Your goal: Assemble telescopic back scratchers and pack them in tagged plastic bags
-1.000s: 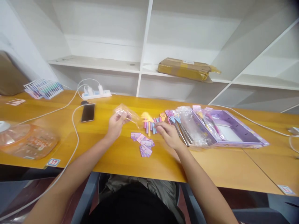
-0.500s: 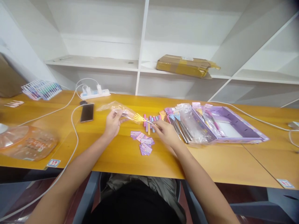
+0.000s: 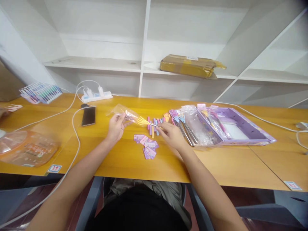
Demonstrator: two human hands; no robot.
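My left hand (image 3: pixel 117 125) pinches a clear plastic bag (image 3: pixel 132 114) above the table. A back scratcher with a yellow hand-shaped head (image 3: pixel 142 121) and a thin metal rod is in my right hand (image 3: pixel 169 132), fingers closed round the handle end. Its yellow head points left at the bag's near end; whether the tips are inside I cannot tell. Behind the rod lie several coloured handle sleeves (image 3: pixel 150 129). Small purple cards (image 3: pixel 149 150) lie in front of them. More back scratchers (image 3: pixel 188 130) with blue, pink and yellow heads rest right of my right hand.
Clear bags (image 3: pixel 201 130) lie beside a purple display box (image 3: pixel 250 141) holding bagged back scratchers. A phone (image 3: pixel 89 116), a power strip (image 3: pixel 97 97) with white cables and an orange plastic container (image 3: pixel 29 148) are at left. Another person's hand (image 3: pixel 3 112) shows at the left edge.
My hands hold nearly the same pose, bag and back scratcher still end to end. The camera view has shifted slightly. Another person's hand has appeared at the left edge.
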